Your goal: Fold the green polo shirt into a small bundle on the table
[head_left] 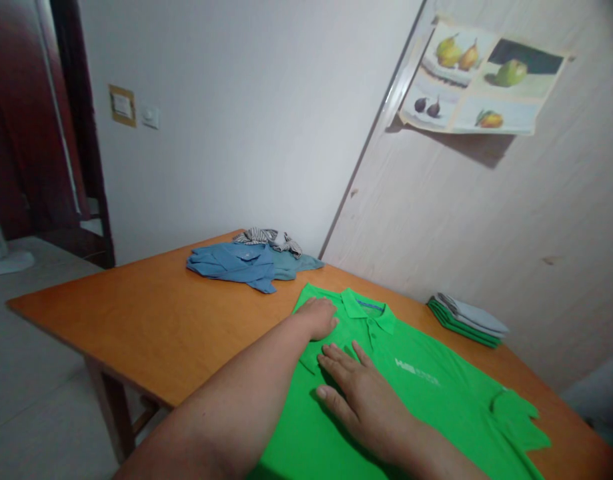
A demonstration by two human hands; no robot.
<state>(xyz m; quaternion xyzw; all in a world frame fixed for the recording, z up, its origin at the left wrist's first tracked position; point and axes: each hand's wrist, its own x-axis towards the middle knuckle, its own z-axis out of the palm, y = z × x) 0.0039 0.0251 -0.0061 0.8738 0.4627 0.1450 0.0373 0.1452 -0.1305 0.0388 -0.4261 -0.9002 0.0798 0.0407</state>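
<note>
A bright green polo shirt (426, 393) lies spread front side up, its collar toward the wall and a small white print on its chest. My left hand (319, 317) rests palm down near the shoulder on the left side of the collar; its fingers show only in part and appear to lie flat. Closer to me, my right hand (359, 393) is laid on the shirt's chest, fingers stretched out and thumb apart. Neither hand visibly grips the cloth. My forearms hide part of the shirt's left side and lower body.
The shirt lies on an orange-brown wooden table (136, 313). Toward the back is a loose heap with a blue shirt (231, 261) and a striped garment (266, 237). A stack of folded clothes (466, 320), grey over green, sits by the wall at right. Fruit pictures (481, 80) hang above.
</note>
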